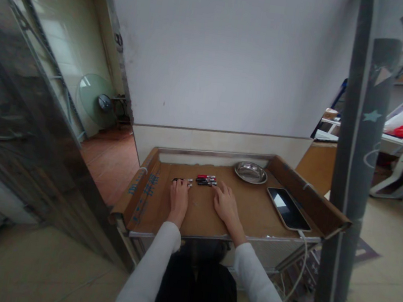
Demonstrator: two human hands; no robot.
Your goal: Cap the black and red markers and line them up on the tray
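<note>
A small stack of short, slim pieces with silvery ends lies mid-table, with a red piece (205, 176) at the far side and black pieces (202, 182) nearer me. Several more black pieces with silvery ends (189, 182) lie to the left, partly hidden beneath the fingers of my left hand (178, 199). Those fingers stretch forward over them, touching from above. My right hand (226, 203) rests palm down, fingers apart, its index fingertip by the right end of the middle stack. Exactly what the pieces are is too small to make out.
Brown cardboard (196, 215) lines the table, with raised edges left and right. A round metal dish (251, 173) stands at the back right. Nearer lies a phone (288, 209) with a white cable (300, 270) hanging over the front edge. A padded post (360, 158) rises at right.
</note>
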